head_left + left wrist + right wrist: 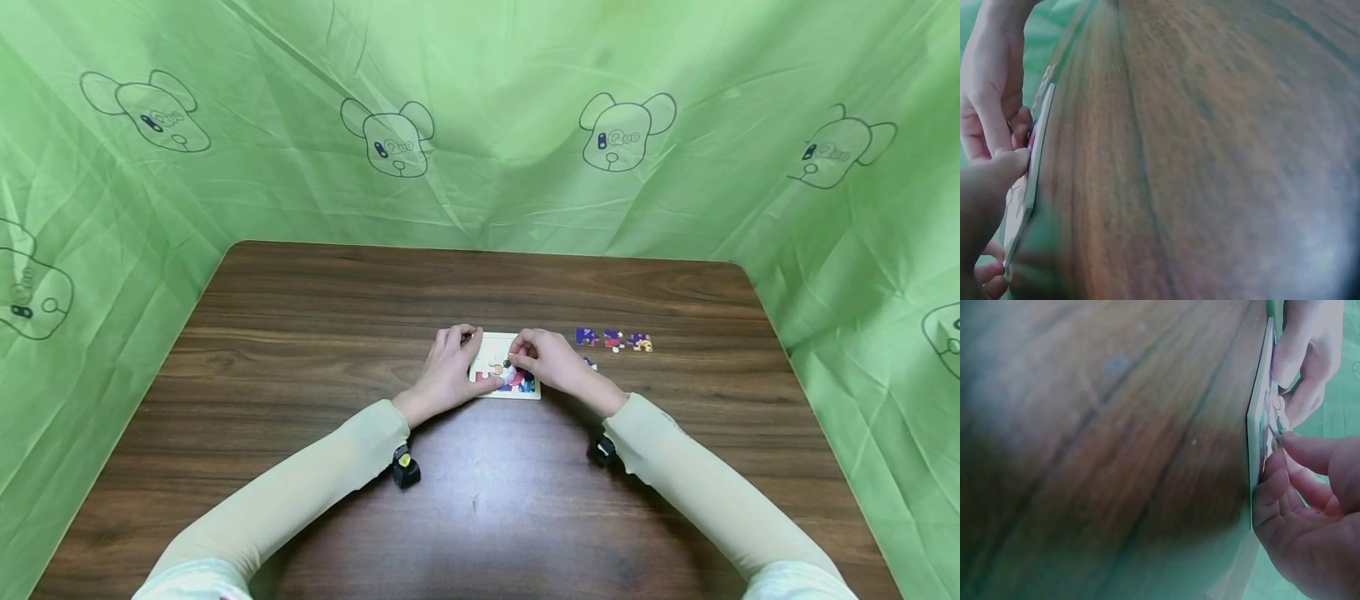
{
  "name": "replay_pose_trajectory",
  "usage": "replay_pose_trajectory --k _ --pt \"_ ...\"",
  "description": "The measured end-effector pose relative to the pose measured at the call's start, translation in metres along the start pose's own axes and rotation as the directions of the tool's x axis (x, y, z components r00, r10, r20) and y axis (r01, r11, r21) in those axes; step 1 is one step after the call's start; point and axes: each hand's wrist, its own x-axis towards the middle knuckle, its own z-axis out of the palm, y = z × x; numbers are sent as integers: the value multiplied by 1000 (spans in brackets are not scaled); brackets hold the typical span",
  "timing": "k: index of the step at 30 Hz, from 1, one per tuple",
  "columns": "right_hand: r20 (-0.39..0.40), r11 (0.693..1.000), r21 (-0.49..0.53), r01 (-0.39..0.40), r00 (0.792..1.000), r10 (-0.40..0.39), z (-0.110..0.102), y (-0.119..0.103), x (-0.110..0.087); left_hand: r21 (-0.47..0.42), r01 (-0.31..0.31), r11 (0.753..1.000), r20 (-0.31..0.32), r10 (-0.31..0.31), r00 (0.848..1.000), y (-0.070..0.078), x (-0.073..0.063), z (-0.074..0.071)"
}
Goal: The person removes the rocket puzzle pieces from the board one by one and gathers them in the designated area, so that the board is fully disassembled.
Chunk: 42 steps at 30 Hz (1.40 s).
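Note:
A small jigsaw board (492, 343) with a pale rim lies on the table, its lower part filled with colourful pieces. My left hand (450, 365) rests along the board's left side, fingers at the far left corner. Its thumb (1013, 167) presses on the pieces near the front edge. Over the board's right half, my right hand (551, 360) pinches a small puzzle piece (1278, 442) between thumb and fingertips, close above the picture. Most of that piece is hidden by the fingers.
Right of the board, three loose purple puzzle pieces lie in a row, among them a yellow-patterned piece (641, 342). Another piece (591, 363) shows partly beyond the right wrist. The brown wooden table (315, 333) is walled by green cloth (495, 200).

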Motion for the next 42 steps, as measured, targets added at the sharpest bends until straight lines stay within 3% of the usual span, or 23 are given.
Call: replay_pose_trajectory --k 12,25,34,42 --pt "43 988 149 -36 999 30 -5 2 0 -11 20 1000 20 -19 1000 3 0 -3" --pt "29 979 204 -16 1000 10 -12 7 -2 -7 24 1000 15 -23 1000 5 0 -4" --pt "26 961 275 -22 1000 15 -35 14 -19 -8 20 1000 11 -20 1000 5 0 -3" --pt "-8 967 251 -42 999 46 -52 33 -39 -7 16 1000 13 -16 1000 4 0 -3"
